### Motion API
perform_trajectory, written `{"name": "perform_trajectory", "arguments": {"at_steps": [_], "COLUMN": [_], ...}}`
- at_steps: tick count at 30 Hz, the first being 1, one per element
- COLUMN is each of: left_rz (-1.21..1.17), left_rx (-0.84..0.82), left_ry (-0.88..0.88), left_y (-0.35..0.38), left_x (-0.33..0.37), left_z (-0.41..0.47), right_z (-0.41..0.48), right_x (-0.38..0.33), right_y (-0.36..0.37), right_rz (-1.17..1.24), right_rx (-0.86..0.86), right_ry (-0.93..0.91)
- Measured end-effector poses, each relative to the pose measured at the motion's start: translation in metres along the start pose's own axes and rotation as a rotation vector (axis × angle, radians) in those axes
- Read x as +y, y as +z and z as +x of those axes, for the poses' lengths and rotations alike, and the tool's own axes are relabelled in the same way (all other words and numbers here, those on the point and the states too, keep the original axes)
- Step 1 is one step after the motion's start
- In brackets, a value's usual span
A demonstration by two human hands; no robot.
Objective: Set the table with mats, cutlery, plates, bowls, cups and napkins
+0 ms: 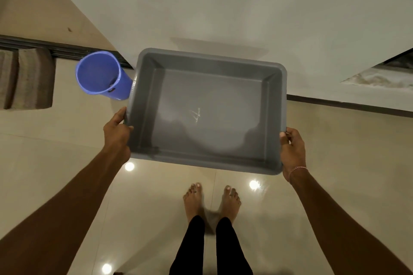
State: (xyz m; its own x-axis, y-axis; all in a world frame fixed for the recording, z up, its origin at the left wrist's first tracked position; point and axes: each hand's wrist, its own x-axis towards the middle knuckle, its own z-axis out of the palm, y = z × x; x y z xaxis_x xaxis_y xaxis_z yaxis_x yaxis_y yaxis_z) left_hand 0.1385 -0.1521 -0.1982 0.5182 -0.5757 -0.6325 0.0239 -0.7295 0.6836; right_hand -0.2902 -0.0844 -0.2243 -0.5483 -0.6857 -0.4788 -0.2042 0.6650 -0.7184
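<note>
Glossy beige floor tiles (67,152) fill the lower frame and meet a pale wall (223,6) across the top. Three round light reflections (129,166) show on the tiles.

A grey plastic tub (223,96), rectangular and with nothing in it, is held level at centre frame, clear of the floor. A faint pale scratch marks its base. The left hand (117,127) grips the tub's left rim, thumb over the edge. The right hand (291,152) grips the right rim near the lower corner, thumb on the rim; a thin red thread (297,169) circles that wrist.

Below the tub, two bare feet (193,198) and black-trousered legs stand on the tiles. At upper left, just beside the tub's corner, a blue plastic bucket (100,73) stands on the floor. Further left lies a brown mat (26,78), below a dark floor track (67,49).
</note>
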Motion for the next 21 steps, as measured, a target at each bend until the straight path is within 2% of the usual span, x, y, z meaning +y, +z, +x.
{"name": "perform_trajectory", "arguments": {"at_steps": [9, 13, 15, 16, 19, 21], "left_rz": [0.005, 0.031, 0.157, 0.286, 0.720, 0.897], "left_rx": [-0.137, -0.148, -0.162, -0.153, -0.135, -0.102], "left_ry": [0.099, 0.138, 0.204, 0.296, 0.647, 0.727], "left_y": [-0.002, -0.003, -0.003, -0.003, -0.005, -0.002], "left_x": [-0.019, -0.024, -0.025, -0.026, -0.025, -0.027], "left_z": [0.029, 0.030, 0.022, 0.017, -0.001, -0.014], "right_z": [0.009, 0.009, 0.007, 0.006, -0.005, -0.017], "right_x": [0.007, 0.006, 0.003, 0.002, -0.009, -0.015], "right_y": [0.018, 0.018, 0.016, 0.015, 0.010, 0.010], "right_rz": [0.053, 0.063, 0.030, -0.031, -0.375, -0.618], "right_rx": [0.005, -0.012, -0.029, -0.033, -0.052, -0.056], "right_ry": [-0.010, -0.016, -0.040, -0.071, -0.284, -0.458]}}
